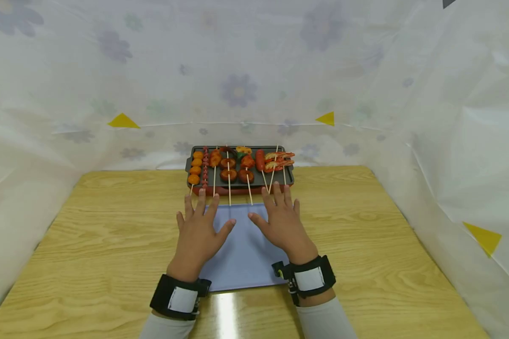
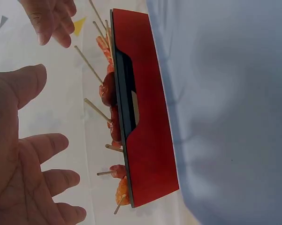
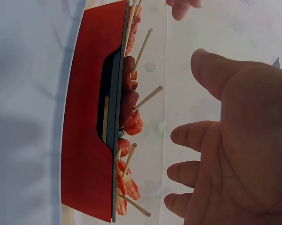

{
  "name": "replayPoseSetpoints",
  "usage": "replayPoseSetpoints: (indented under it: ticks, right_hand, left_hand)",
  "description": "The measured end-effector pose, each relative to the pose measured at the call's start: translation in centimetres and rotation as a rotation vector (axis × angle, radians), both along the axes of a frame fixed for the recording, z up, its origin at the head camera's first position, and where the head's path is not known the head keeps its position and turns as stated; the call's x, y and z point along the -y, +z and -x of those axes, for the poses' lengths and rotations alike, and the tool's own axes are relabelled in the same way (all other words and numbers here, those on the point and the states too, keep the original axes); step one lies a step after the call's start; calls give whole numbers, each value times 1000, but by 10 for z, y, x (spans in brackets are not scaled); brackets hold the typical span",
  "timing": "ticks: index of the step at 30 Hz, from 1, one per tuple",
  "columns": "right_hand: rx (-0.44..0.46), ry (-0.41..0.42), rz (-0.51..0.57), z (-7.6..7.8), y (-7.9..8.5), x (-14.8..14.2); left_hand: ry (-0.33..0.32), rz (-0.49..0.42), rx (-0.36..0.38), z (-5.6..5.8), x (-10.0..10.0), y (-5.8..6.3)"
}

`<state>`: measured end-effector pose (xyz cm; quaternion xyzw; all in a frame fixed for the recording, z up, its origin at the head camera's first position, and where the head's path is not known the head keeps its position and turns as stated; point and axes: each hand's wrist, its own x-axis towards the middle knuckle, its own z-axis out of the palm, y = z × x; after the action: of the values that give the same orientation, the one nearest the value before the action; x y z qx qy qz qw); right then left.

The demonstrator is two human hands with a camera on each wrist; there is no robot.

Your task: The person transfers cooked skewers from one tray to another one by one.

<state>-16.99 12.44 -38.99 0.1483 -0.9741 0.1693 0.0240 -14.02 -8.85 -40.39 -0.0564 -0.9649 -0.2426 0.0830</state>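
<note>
My left hand (image 1: 198, 238) hovers palm down with fingers spread over the left part of a pale blue mat (image 1: 242, 268). Likewise spread, my right hand (image 1: 286, 226) is above the mat's right part. Neither holds anything. Beyond the fingertips stands a dark grill tray on a red base (image 2: 150, 140), loaded with several food skewers. Orange balls (image 1: 195, 170) lie at its left, beside a thin red meat skewer (image 1: 205, 165). Round brown slices (image 1: 228, 175) fill the middle. A red sausage (image 1: 260, 160) and shrimp skewers (image 1: 275, 165) lie at the right. Stick ends point toward my hands.
The wooden table (image 1: 110, 235) extends on both sides of the mat. Flower-patterned white sheeting (image 1: 237, 61) encloses the back and sides. Yellow tape pieces (image 1: 483, 238) are stuck on the sheeting.
</note>
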Motion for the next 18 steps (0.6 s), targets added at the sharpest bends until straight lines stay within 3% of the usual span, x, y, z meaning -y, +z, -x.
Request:
replayPoseSetpoints:
  ticks: [5, 10, 13, 18]
  right_hand:
    - [-8, 3, 6, 1, 0, 0]
    - [-4, 18, 25, 3, -1, -1]
    - [-8, 27, 45, 3, -1, -2]
    - [-35, 43, 68, 3, 0, -3]
  left_hand:
    - [-1, -169, -88, 2, 12, 1]
    - [79, -328, -138, 0, 32, 7]
    - [135, -372, -73, -1, 42, 8]
    - [193, -365, 91, -1, 56, 7]
